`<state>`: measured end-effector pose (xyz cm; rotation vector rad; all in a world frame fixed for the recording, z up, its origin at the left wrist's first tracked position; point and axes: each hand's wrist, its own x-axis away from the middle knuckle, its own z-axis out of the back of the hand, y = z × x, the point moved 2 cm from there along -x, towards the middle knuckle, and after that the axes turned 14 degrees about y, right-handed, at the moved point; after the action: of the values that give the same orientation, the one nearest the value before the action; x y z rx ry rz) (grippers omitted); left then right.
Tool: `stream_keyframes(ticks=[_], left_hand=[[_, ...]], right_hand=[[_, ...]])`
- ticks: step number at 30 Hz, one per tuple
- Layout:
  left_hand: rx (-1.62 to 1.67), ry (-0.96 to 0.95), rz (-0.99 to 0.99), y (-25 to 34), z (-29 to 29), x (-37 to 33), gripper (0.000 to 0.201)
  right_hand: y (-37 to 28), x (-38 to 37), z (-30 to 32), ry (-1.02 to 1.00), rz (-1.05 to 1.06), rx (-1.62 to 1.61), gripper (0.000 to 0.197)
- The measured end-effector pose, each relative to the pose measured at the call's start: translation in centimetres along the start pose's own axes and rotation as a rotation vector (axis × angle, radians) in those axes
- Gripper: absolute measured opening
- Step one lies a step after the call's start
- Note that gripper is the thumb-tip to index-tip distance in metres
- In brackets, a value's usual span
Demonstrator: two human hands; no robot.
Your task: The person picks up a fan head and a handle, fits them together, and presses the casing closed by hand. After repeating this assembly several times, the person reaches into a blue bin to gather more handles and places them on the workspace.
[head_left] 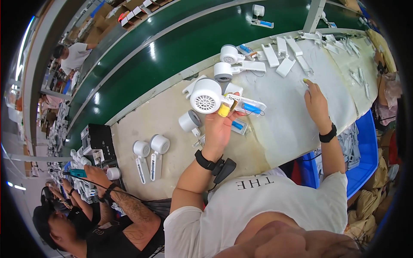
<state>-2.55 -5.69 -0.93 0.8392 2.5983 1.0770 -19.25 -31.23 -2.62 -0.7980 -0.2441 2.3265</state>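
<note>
My left hand (217,131) is closed around the neck of a white handheld fan (205,93), its round grille turned toward me. The fan's handle is uncovered, and a blue battery (251,108) with thin wires shows in it. A yellow patch (223,110) shows by my fingers; whether it is a finger cover I cannot tell. My right hand (316,103) reaches over the pale mat, fingers stretched out, a yellow-green tip on one finger. Any small part under that fingertip is too tiny to make out. White handle covers (271,56) lie beyond it.
More fans (189,121) lie beside my left hand; two finished-looking ones (159,145) rest farther left. A green conveyor (172,51) runs behind the table. A blue bin (363,150) of white parts stands at right. At left a co-worker (124,223) works near a black box (101,139).
</note>
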Motion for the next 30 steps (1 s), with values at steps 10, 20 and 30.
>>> stream_keyframes(ticks=[10, 20, 30], left_hand=[[-0.198, 0.101, -0.211, -2.1, 0.4, 0.1, 0.034], [0.049, 0.191, -0.155, -2.7, 0.2, 1.2, 0.036], [0.049, 0.193, -0.094, -2.4, -0.4, 1.5, 0.031]], right_hand=[[-13.4, 1.6, 2.4, 0.078, 0.546, -0.488, 0.059], [-16.3, 1.7, 2.3, 0.19, 0.551, -0.405, 0.061], [-17.2, 1.9, 1.1, 0.213, 0.574, -0.358, 0.062]])
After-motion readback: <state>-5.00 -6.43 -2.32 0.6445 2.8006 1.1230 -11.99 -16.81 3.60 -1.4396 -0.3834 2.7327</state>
